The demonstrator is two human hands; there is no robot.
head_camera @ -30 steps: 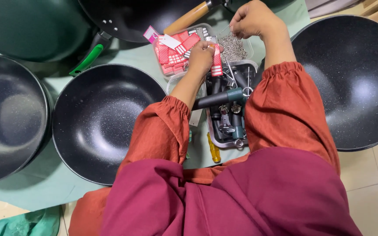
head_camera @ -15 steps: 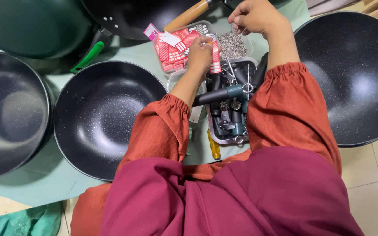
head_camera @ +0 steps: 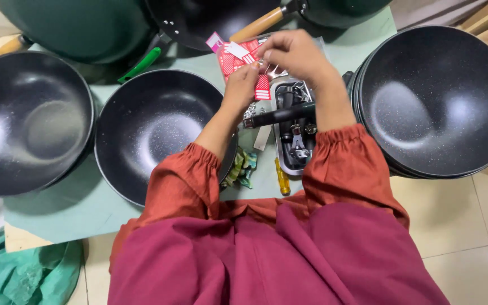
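Red packet (head_camera: 243, 61), long axis left-right

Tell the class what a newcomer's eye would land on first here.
The big black woks: one at the left, one in the middle, a stack at the right. Between them, the left hand and right hand meet over red packets, above a tray of metal parts.

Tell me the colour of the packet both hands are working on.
Red and white packet, seen from the head view.

Black woks (head_camera: 153, 133) ring a yellow screwdriver (head_camera: 282, 182).
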